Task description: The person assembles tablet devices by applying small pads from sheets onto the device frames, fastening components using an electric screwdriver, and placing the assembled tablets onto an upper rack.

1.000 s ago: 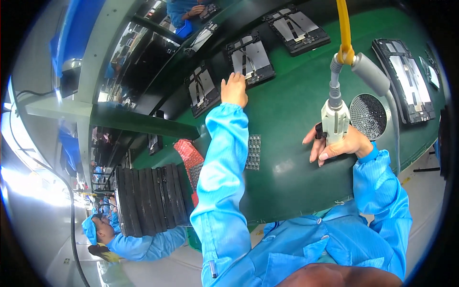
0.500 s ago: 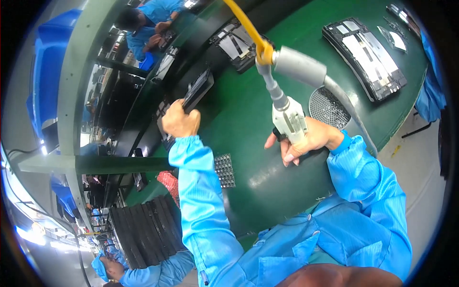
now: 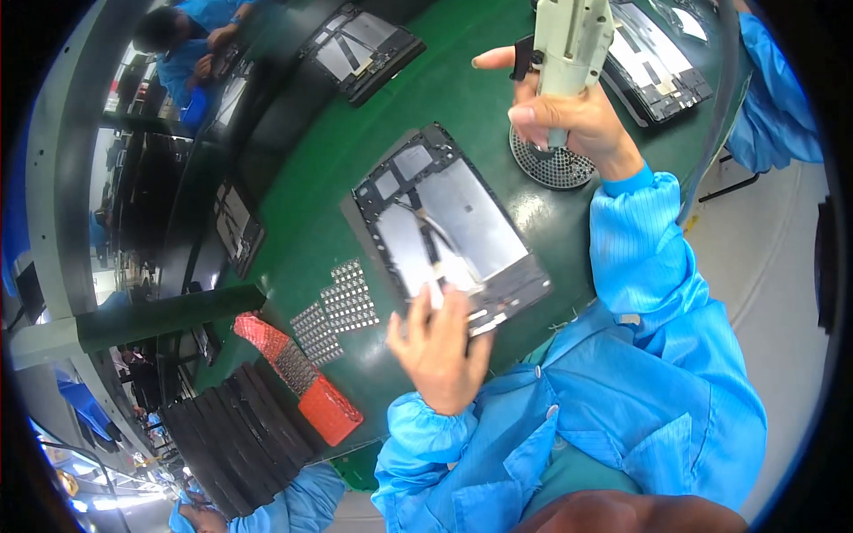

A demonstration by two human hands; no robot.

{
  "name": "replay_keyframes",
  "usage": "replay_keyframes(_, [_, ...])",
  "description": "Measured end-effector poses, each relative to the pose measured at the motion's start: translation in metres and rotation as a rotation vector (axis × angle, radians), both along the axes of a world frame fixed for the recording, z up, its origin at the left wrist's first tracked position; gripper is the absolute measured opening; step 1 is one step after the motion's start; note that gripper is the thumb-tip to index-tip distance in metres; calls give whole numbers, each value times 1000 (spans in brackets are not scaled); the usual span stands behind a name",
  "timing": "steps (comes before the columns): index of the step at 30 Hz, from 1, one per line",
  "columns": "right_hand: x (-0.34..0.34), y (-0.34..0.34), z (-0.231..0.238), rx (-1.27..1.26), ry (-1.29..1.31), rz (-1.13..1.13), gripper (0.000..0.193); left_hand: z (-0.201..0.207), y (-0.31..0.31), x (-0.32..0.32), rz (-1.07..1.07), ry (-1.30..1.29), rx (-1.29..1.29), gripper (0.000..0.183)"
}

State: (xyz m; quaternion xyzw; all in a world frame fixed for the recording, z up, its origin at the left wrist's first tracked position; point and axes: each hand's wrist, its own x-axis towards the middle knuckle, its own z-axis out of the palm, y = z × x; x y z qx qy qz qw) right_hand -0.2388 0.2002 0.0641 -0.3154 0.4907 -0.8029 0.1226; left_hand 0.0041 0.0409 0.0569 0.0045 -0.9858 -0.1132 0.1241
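One spread left hand (image 3: 440, 360), unclenched, seems to steady the opened device (image 3: 480, 218); the right hand (image 3: 582, 120) clasps the pale driver (image 3: 573, 49) (by the round dish (image 3: 558, 175)), apparently keeping it clear

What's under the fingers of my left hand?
Part of the near end of the flat black-framed device. Anything directly beneath your left hand is covered and can't be seen.

Opened devices (image 3: 484, 231), a power tool (image 3: 573, 53) and green workbench (image 3: 302, 222) show an electronics workshop.
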Motion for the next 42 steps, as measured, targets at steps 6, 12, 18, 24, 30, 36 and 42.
replay_keyframes(6, [-6,-2,-14,53,-22,-114,25,-41,-19,-25,-6,333,495,47])
replay_keyframes(12, [-5,-6,-20,67,17,-123,27,-66,-36,-69,72,456,941,62])
replay_keyframes(18, [-6,0,-22,118,51,-126,28,-64,-25,-79,127,511,905,45])
replay_keyframes(24, [-7,2,-24,144,32,-143,26,-39,-25,-55,207,449,1099,36])
replay_keyframes(30, [-6,-1,-24,163,4,-131,24,-44,-42,-44,291,421,1101,19])
replay_keyframes(36, [-7,1,-24,167,-6,-122,23,-52,-59,-21,363,367,977,14])
replay_keyframes(42, [-5,-1,-24,171,-10,-120,23,-51,-56,-6,457,278,1187,13])
